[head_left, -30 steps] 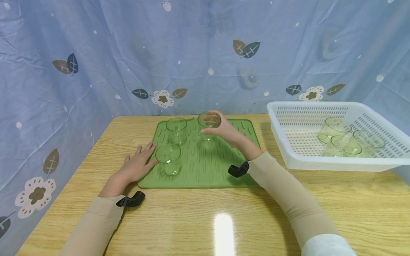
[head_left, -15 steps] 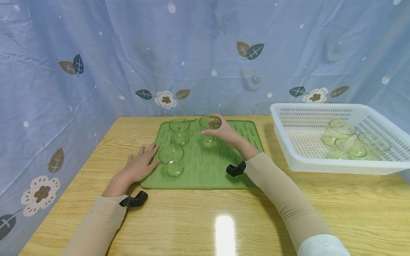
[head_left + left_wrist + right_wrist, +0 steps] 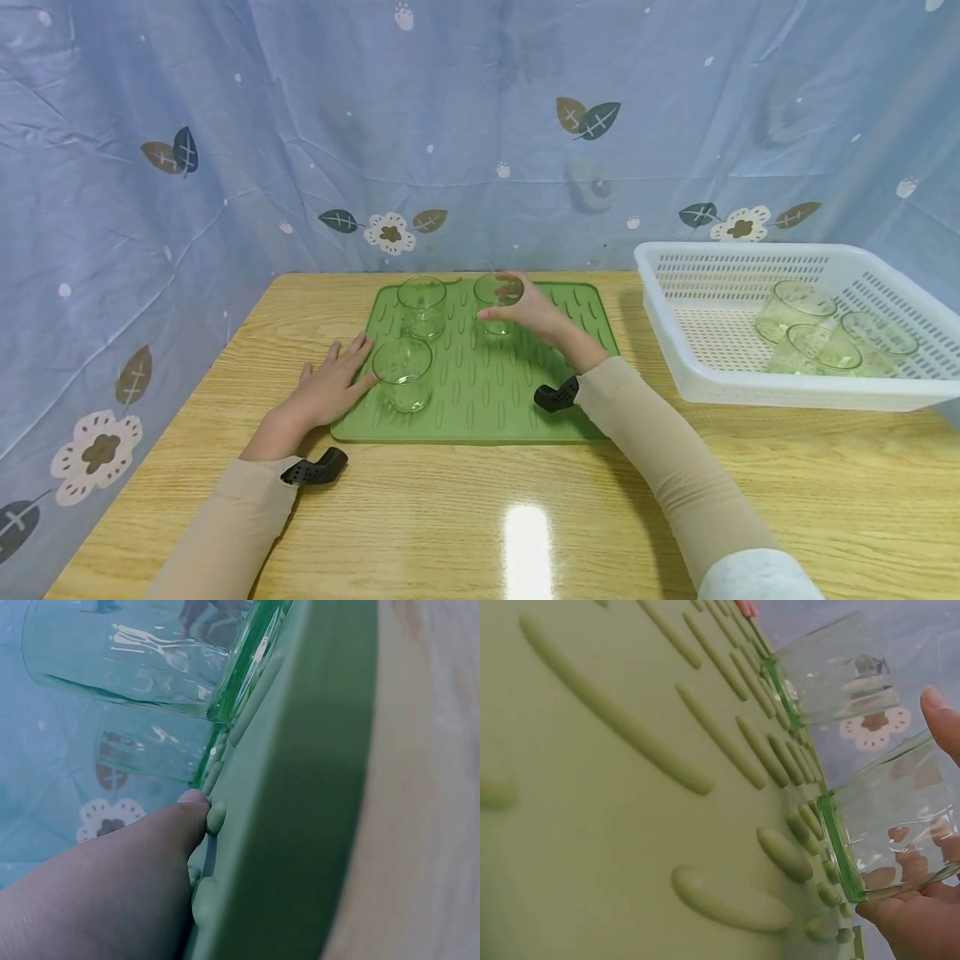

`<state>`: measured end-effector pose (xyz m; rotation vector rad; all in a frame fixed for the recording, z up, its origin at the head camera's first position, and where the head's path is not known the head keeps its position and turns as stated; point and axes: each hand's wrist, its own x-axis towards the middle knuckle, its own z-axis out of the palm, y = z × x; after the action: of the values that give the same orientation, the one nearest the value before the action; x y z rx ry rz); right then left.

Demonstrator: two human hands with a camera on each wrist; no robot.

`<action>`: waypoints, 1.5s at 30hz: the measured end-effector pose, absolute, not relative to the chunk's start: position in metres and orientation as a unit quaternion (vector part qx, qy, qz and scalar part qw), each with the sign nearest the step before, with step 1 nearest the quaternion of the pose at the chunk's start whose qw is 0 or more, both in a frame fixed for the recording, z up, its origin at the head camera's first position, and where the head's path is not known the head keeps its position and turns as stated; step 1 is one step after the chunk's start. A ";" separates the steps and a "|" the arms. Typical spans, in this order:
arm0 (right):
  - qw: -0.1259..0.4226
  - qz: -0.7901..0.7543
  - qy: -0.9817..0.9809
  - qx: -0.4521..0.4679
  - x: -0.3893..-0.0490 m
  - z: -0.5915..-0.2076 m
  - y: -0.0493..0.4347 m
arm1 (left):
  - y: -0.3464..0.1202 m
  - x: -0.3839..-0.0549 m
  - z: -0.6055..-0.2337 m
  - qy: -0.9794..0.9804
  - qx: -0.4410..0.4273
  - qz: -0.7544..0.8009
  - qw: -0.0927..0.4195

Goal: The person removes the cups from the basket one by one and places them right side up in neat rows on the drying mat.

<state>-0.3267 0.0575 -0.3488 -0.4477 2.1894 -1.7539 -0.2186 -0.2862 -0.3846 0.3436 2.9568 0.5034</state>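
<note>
Green-tinted clear glasses stand on a ridged green drying mat [image 3: 480, 408]. My right hand [image 3: 528, 308] curls around a glass [image 3: 497, 307] at the mat's back middle, thumb on the near side and fingers behind it. In the right wrist view this held glass [image 3: 900, 825] is upright, its base right at the mat's ridges. Left of it stands a back glass [image 3: 422, 308], and in front of that a front glass [image 3: 405, 375]. My left hand [image 3: 322, 387] lies with spread fingers across the mat's left edge, thumb pointing toward the front glass; the thumb [image 3: 150, 847] rests on the mat.
A white perforated plastic basket [image 3: 693, 375] stands right of the mat, with 3 more glasses [image 3: 795, 308] grouped in its right half. The wooden table [image 3: 420, 517] ends against a blue patterned curtain [image 3: 495, 125] at the back and left.
The glass in my right hand has come down a little toward the mat and shifted slightly right. My left hand stays in place. The head view has shifted a little.
</note>
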 end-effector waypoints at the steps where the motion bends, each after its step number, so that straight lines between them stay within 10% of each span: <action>1: 0.151 -0.609 0.763 -0.156 -0.327 -0.349 0.058 | -0.286 -0.219 -0.385 0.977 0.113 0.167 0.062; 45: 0.161 -0.568 0.787 -0.182 -0.321 -0.341 0.068 | -0.286 -0.218 -0.383 0.977 0.111 0.171 0.063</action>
<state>-0.3207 0.0679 -0.3412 -0.5184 2.2469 -1.6214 -0.2183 -0.2864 -0.3834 0.3361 2.9514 0.5172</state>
